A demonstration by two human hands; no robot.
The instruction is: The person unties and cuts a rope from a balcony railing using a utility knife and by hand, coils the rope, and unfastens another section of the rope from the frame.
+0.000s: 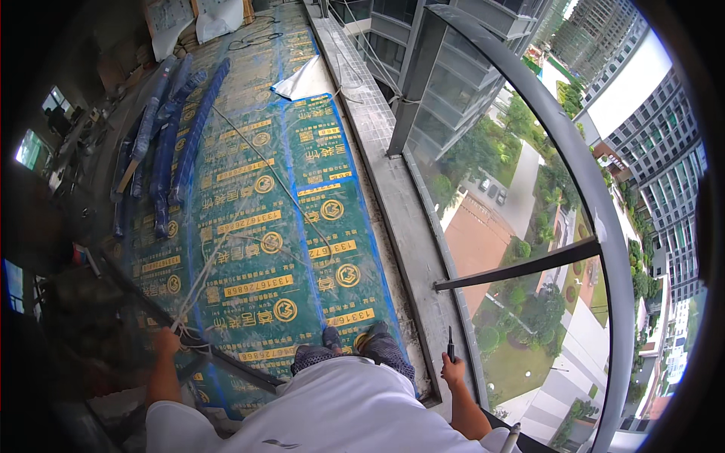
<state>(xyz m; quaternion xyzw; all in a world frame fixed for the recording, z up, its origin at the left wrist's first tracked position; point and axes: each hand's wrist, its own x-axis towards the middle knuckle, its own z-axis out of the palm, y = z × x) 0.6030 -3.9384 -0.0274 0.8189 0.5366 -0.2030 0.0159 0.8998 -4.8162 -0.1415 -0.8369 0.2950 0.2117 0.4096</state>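
Note:
My left hand is closed at a pale rope, beside where it loops around a long dark metal bar. The bar slants across the floor on my left. Several strands of the rope run forward from there. In my right hand is a slim black tool with a thin shaft pointing away from me; its exact kind is too small to tell. This hand is above the ledge, close to the dark window frame.
Green printed protective sheeting with blue tape covers the floor. Several long blue-wrapped bundles lie far left. A white sheet rests near the ledge. Beyond the frame is a high drop to gardens and paving.

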